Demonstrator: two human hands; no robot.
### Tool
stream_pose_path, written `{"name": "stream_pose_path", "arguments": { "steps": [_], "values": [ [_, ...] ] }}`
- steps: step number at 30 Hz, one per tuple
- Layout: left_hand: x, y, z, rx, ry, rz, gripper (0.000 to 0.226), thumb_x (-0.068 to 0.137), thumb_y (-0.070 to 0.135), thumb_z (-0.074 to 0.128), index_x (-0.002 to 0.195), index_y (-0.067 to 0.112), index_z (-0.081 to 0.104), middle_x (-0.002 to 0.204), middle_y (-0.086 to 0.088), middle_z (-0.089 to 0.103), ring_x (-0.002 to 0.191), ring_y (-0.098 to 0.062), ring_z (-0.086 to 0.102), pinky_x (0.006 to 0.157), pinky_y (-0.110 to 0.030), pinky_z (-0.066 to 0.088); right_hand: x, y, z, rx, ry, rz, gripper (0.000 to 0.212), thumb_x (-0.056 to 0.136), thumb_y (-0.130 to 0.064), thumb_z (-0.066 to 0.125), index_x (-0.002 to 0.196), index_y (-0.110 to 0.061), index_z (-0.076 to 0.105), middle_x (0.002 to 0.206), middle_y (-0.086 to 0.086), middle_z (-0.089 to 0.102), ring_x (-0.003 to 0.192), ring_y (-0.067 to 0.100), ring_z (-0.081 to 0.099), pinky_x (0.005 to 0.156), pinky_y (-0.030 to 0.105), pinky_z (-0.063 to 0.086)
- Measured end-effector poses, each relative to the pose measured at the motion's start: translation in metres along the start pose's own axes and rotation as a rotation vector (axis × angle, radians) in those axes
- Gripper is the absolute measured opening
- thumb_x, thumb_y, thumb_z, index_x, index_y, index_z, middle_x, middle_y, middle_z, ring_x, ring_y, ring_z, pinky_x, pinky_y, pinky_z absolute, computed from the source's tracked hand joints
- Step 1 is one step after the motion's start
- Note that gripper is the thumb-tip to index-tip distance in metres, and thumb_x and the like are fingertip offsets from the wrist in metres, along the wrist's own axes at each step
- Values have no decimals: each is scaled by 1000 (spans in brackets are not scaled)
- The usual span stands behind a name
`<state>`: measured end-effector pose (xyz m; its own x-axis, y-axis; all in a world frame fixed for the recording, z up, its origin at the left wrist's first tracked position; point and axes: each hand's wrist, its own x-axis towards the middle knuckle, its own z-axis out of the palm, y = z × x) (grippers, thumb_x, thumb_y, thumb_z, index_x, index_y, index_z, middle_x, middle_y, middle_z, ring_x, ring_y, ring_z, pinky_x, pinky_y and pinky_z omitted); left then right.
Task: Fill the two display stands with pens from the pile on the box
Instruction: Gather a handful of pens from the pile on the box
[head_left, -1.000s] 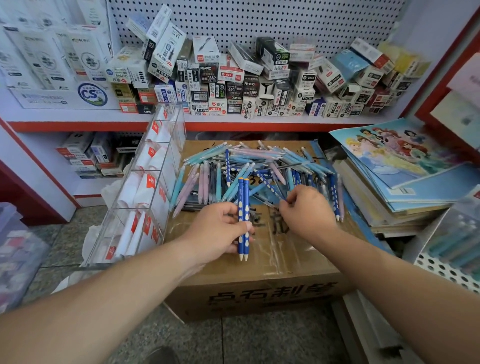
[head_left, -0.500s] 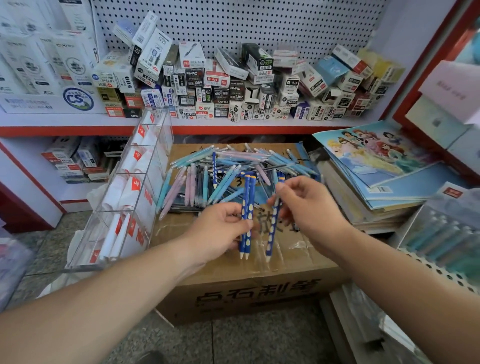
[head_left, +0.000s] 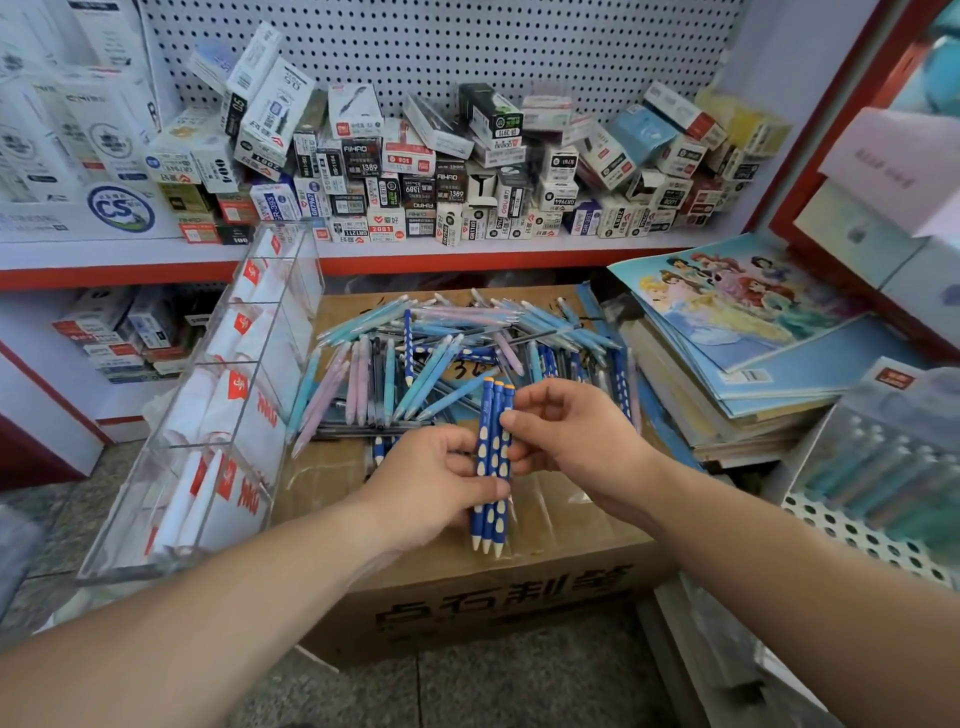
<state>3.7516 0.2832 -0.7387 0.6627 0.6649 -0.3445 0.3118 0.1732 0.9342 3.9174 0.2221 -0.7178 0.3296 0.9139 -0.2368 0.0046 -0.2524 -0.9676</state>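
Note:
A pile of pens (head_left: 441, 358), blue, teal and lilac, lies on the cardboard box (head_left: 498, 597). My left hand (head_left: 431, 483) grips a bundle of three dark blue dotted pens (head_left: 492, 467), upright with tips down, above the box's near part. My right hand (head_left: 576, 436) pinches the same bundle from the right, fingertips on its upper half. A clear acrylic display stand (head_left: 208, 415) with several tiered compartments leans at the box's left. A second stand (head_left: 883, 467) holding teal pens sits at the far right.
A red-edged shelf (head_left: 467, 254) behind the box carries many small pen cartons in front of a pegboard. A stack of notebooks and picture books (head_left: 737, 332) lies right of the box. Grey stone floor (head_left: 467, 691) shows in front of it.
My right hand picked a third blue dotted pen from the pile and brought it against the two in my left hand. The bundle now holds three pens.

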Motion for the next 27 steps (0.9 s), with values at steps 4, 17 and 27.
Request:
{"name": "stream_pose_path", "arguments": {
  "steps": [4,17,27],
  "values": [
    [4,1,3,-19,-18,-42,27,86,3,78,109,15,72,94,-6,80,83,-13,76,65,-27,59,1,1,-3,3,-19,14,22,93,-8,72,111,1,63,85,19,69,66,21,67,59,32,59],
    [8,4,3,-9,29,-53,28,88,6,77,114,15,72,98,-2,80,89,-17,77,67,-27,61,21,33,-96,-1016,426,81,11,99,-33,65,102,-22,66,81,-5,65,72,13,63,69,35,59],
    [16,4,13,16,-3,-59,26,88,6,78,111,16,73,100,-4,80,95,-21,77,87,-45,62,25,34,-98,-934,401,118,17,91,-34,76,94,-24,64,84,-6,62,77,11,61,71,33,56]
  ]
}}
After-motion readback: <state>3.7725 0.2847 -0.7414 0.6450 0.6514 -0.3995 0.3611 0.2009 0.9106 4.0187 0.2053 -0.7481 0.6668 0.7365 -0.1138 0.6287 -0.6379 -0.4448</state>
